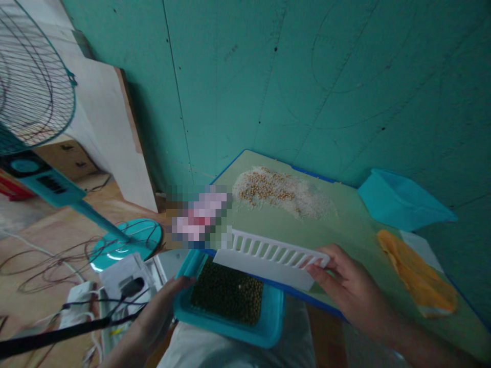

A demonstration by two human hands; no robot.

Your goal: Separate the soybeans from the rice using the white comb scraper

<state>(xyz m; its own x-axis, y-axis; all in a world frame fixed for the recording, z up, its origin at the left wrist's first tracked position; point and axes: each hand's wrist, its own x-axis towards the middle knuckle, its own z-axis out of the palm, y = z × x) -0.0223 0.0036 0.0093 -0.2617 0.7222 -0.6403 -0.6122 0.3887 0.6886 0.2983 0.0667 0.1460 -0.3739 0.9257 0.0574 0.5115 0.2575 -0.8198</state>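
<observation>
My left hand grips the near left edge of a teal rectangular tray filled with small dark green beans, held just below the table's front edge. My right hand holds a white slotted plastic scraper upright along that edge, above the tray. Farther back on the pale green table top lies a mixed heap of white rice and yellowish beans.
A teal container stands at the table's back right, with an orange cloth in front of it. A standing fan, cables and a power strip are on the wooden floor to the left. A teal wall rises behind.
</observation>
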